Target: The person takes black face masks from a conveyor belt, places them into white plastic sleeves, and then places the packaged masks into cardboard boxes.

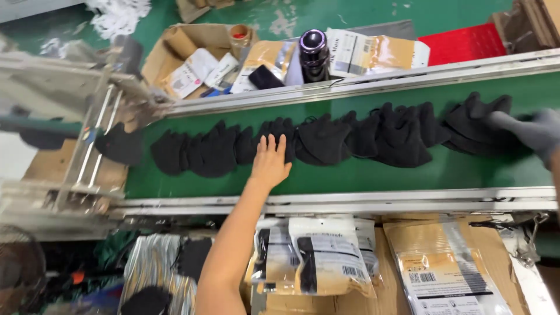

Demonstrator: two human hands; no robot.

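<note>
A long overlapping row of black face masks [326,143] lies along a green conveyor belt [361,175]. My left hand [270,162], bare, lies flat on the belt with its fingers spread, and the fingertips touch the masks in the middle of the row. My right hand [534,133], in a grey glove, reaches in from the right edge. Its fingers are stretched over the masks at the right end of the row [472,125]. Neither hand is closed around anything.
Metal rails [350,201] border the belt, and a machine frame [87,146] stands at its left end. Behind the belt are a cardboard box [175,52] of packets, a dark bottle [314,52] and a red tray [464,42]. Bagged masks [326,256] on cardboard lie in front.
</note>
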